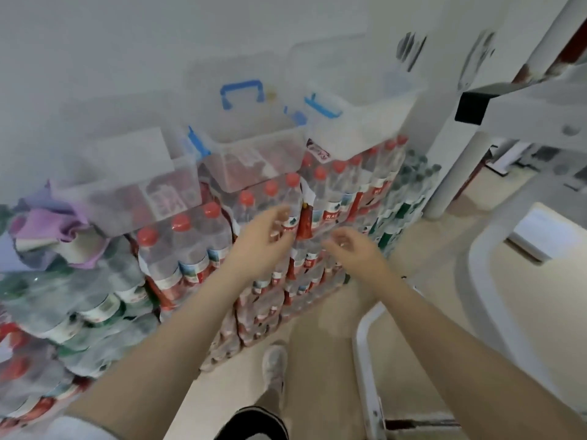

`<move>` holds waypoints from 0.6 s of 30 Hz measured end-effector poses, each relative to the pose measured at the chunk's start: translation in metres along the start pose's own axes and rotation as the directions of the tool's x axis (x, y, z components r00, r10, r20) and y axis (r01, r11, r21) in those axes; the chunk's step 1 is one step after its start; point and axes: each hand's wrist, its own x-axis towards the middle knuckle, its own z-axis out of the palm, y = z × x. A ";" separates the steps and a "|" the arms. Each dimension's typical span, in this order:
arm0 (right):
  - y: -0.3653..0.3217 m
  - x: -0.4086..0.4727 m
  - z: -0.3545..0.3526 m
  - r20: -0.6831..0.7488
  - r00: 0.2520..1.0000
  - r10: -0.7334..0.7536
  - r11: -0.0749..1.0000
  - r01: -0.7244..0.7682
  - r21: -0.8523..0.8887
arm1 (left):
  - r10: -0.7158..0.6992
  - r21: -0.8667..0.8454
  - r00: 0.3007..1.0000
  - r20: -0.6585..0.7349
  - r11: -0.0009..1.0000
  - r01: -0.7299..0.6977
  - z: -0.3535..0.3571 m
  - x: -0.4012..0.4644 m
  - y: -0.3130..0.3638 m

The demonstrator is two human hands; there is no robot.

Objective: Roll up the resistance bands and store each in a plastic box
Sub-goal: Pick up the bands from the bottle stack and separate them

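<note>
Three clear plastic boxes with blue latches stand in a row on stacked packs of water bottles: a left box (133,188), a middle box (254,154) with a blue handle, and a right box (359,128). A heap of purple resistance bands (50,230) lies left of the left box. My left hand (266,239) and my right hand (355,249) reach forward, side by side, in front of the bottle stack and below the boxes. Both hold nothing, with fingers loosely curled and apart. The view is blurred.
Shrink-wrapped packs of red-capped bottles (197,249) and green-labelled bottles (76,306) are piled against the white wall. A white metal frame (365,360) and white furniture (524,249) stand on the right. My shoe (274,360) is on the beige floor.
</note>
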 end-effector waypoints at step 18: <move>-0.171 0.227 -0.072 0.083 0.743 -0.664 0.732 0.668 -0.134 | 0.279 0.274 0.845 -0.455 0.947 -0.165 -0.115 0.202 0.033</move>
